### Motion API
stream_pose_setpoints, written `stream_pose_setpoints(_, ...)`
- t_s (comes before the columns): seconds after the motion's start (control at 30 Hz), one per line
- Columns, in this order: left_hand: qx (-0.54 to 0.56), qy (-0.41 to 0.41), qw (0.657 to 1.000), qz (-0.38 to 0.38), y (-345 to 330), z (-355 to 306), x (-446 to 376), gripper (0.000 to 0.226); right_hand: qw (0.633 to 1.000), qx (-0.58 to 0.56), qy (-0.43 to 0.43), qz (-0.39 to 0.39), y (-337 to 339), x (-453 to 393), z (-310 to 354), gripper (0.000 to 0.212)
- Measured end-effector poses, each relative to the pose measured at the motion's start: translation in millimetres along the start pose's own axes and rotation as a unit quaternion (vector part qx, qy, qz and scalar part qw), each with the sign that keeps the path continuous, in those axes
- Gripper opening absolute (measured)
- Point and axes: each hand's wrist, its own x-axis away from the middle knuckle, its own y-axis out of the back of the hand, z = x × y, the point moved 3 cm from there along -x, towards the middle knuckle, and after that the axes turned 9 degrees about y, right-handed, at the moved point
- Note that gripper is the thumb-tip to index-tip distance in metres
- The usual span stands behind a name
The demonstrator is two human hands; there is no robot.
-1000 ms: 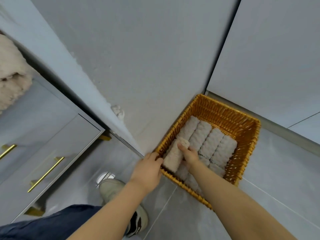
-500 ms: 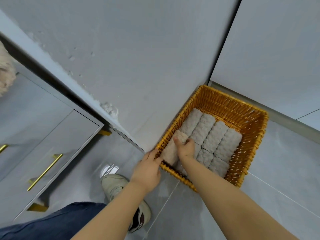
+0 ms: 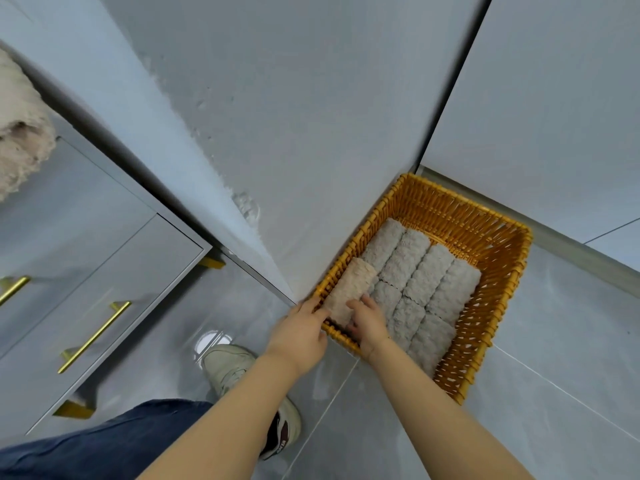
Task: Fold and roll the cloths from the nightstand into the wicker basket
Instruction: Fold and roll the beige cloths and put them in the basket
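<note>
Item: wicker basket (image 3: 498, 271), orange weave, set on the tiled floor in the corner where two grey walls meet; all places below are reckoned from it. Contents: grey rolled cloths (image 3: 420, 278) lying side by side in rows across its bottom, each touching the next, filling it from the person's end toward the far wall, where a bare strip remains. Item in hand: one beige rolled cloth (image 3: 349, 292), lying tilted along the basket's wall-side edge, its near end by the near corner, its far end resting up on a grey roll rather than seated among them. Right hand (image 3: 369, 325): inside the basket at the near corner, fingers curled against the beige roll's side, holding it. Left hand (image 3: 299, 336): at the basket's near corner rim, fingertips touching the weave and the roll's near end; whether it grips the rim or only steadies it cannot be told. Elsewhere: more beige cloth (image 3: 20, 140) on the nightstand (image 3: 104, 271), well apart from the basket. Handling note, as judgement: keep the roll squeezed so it does not unwind, brace the rim so the light basket does not slide, press the roll down level against the wall-side edge, and release only once it sits snug.
</note>
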Motion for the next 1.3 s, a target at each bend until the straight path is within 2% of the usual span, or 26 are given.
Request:
stream_pose_setpoints(0.07,0.009,0.001,1.0,0.004,3,-1,3,0.045,1.0,0.014,0.009,-0.021,4,8,7,0.045)
stream_pose_setpoints(0.17,0.031,0.016,0.999,-0.009,14,0,12,0.042,0.993,0.051,0.086,-0.069,13,34,27,0.04)
stream_pose_setpoints(0.23,0.055,0.035,0.998,-0.018,28,-1,22,0.037,0.987,0.055,0.134,-0.064,13,64,42,0.034)
stream_pose_setpoints(0.4,0.108,0.073,0.988,-0.079,80,6,63,0.029,0.97,0.07,0.23,0.046,-9,147,83,0.023)
stream_pose_setpoints(0.63,0.196,0.062,0.966,-0.157,153,56,154,0.028,0.931,0.135,0.282,0.19,-63,245,124,0.022)
stream_pose_setpoints(0.97,0.333,0.057,0.879,-0.336,240,157,267,0.022,0.834,0.26,0.374,0.312,-203,340,156,0.019)
stream_pose_setpoints(1.17,0.341,0.08,0.814,-0.462,259,234,288,0.026,0.74,0.327,0.459,0.367,-297,362,163,0.018)
stream_pose_setpoints(1.23,0.306,0.089,0.819,-0.477,254,249,276,0.031,0.705,0.353,0.504,0.352,-320,354,166,0.019)
stream_pose_setpoints(1.3,0.229,0.079,0.849,-0.47,252,252,261,0.038,0.668,0.387,0.552,0.314,-336,343,171,0.021)
